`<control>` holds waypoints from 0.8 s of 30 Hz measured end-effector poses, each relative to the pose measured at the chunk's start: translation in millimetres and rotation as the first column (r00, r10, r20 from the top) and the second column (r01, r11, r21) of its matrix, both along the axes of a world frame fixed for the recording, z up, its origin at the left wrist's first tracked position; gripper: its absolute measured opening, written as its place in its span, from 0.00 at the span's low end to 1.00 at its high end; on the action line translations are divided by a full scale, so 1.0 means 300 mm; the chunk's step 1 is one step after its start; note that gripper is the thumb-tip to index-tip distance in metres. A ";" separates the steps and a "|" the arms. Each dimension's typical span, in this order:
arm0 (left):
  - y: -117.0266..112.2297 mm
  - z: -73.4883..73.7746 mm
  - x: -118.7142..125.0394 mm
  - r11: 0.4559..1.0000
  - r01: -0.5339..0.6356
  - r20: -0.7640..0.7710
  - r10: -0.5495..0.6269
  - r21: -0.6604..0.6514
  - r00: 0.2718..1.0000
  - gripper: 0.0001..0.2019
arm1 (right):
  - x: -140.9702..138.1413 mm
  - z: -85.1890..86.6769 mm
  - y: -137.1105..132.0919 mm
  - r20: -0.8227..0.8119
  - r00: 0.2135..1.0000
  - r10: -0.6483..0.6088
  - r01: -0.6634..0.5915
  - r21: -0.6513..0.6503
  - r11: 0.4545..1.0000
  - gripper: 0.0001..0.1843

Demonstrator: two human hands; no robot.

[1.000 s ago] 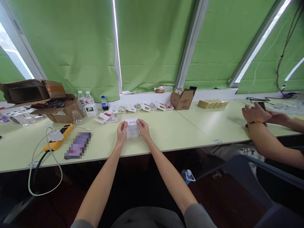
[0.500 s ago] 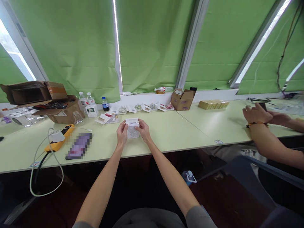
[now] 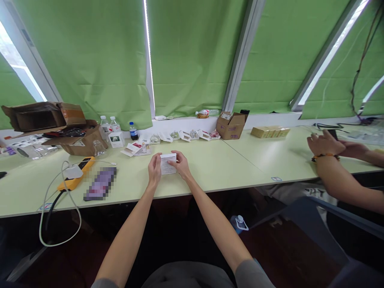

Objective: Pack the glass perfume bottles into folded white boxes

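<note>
A small white carton (image 3: 168, 165) with fine print on its near face stands upright between my hands, just above or on the table (image 3: 207, 172). My left hand (image 3: 154, 169) grips its left side, thumb on the front edge. From the right, my right hand (image 3: 181, 165) holds it with the thumb across the printed face. The carton's top looks closed. Behind it, several opened white cartons (image 3: 132, 149) with small items in them lie in a row toward the wall.
To my left lie a phone (image 3: 100, 184) and a yellow power strip (image 3: 76, 176) with a looping white cable. Cardboard boxes (image 3: 82, 142) and bottles (image 3: 133, 131) stand behind. A brown box (image 3: 232, 125) and yellow boxes (image 3: 270, 131) are right. A co-worker's hands (image 3: 325, 143) hold a dark object.
The carton's top flap, raised half a second ago, is now folded down. My right fingers have shifted to the top corner. Other things look the same.
</note>
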State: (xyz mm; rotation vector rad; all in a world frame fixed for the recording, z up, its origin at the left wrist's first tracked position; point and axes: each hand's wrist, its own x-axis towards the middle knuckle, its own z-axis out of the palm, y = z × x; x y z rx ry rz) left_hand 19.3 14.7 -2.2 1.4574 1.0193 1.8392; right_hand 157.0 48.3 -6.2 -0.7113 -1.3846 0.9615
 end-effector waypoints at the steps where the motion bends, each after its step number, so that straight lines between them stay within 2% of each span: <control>1: -0.002 0.002 0.000 1.000 0.009 0.004 -0.009 -0.001 1.000 0.21 | 0.000 0.002 -0.004 0.005 1.000 0.002 -0.002 0.002 1.000 0.28; 7: -0.019 0.018 0.008 0.998 0.066 0.019 -0.066 -0.004 0.998 0.22 | 0.004 0.011 -0.015 0.046 0.999 0.011 -0.011 0.005 1.000 0.23; 17: -0.012 0.011 0.003 0.997 0.077 -0.008 -0.077 -0.017 0.997 0.21 | 0.007 0.001 -0.011 0.078 0.997 0.013 -0.014 0.009 1.000 0.23; 24: -0.031 0.008 0.009 0.997 -0.015 -0.240 0.033 0.076 0.970 0.17 | 0.006 0.001 -0.019 0.103 0.995 -0.011 0.004 0.072 0.997 0.22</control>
